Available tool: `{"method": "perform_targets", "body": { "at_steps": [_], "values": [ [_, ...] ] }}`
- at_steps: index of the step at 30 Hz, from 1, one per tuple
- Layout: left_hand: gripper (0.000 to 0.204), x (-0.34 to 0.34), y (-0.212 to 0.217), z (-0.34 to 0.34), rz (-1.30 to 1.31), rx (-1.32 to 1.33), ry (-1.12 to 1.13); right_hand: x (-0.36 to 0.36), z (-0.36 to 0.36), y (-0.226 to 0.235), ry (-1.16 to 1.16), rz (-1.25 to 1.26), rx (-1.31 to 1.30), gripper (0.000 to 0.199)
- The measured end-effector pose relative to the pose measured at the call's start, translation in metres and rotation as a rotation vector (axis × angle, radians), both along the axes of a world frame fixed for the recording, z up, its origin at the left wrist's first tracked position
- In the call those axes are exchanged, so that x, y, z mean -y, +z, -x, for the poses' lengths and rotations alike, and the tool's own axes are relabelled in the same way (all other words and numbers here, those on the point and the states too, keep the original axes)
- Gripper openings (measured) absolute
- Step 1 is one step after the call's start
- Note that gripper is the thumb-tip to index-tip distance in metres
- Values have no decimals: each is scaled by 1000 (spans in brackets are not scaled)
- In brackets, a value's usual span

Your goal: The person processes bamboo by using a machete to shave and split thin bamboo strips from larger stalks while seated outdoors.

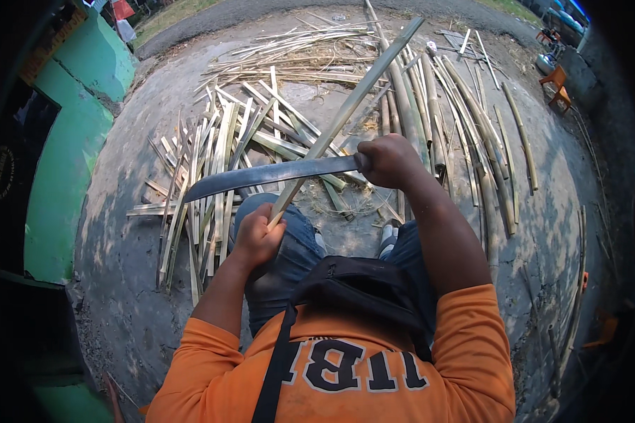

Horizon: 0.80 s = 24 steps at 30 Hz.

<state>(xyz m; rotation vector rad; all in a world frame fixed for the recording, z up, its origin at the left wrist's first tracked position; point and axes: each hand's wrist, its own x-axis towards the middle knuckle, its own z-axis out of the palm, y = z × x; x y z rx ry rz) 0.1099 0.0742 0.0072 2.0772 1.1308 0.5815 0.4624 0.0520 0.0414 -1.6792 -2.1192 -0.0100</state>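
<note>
My left hand (259, 236) is closed around the near end of a long split bamboo strip (353, 102), which slants away up and to the right. In my right hand (389, 161) is the handle of a machete (271, 175), my fingers wrapped round it. Its long, dark, slightly curved blade points left and lies across the strip a little above my left hand. Whether the edge bites into the bamboo cannot be made out. Beneath the blade, at left, a heap of split bamboo strips (222, 144) lies on the ground.
Whole bamboo poles (409, 99) lie lengthwise at centre and right. More thin strips (296, 49) are spread at the far side of the concrete ground (120, 233). A green wall (63, 162) stands at left, an orange chair (557, 88) at far right. A black bag (363, 282) hangs at my waist.
</note>
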Motion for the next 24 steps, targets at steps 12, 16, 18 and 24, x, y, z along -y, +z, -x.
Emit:
{"method": "perform_targets", "body": {
  "at_steps": [12, 16, 18, 24],
  "values": [
    [20, -2, -5, 0, -32, -8, 3, 1, -2, -2, -48, -58, -33, 15],
    [20, -1, -4, 0, -14, -23, 13, -3, 1, -5, 45, -65, -50, 16],
    [20, -2, -11, 1, -57, 30, 9, -11, -15, -15, -153, -17, -122, 14],
    [20, -4, -10, 2, -71, 24, 11, -5, -27, -18, -202, -66, -306, 17]
  ]
}}
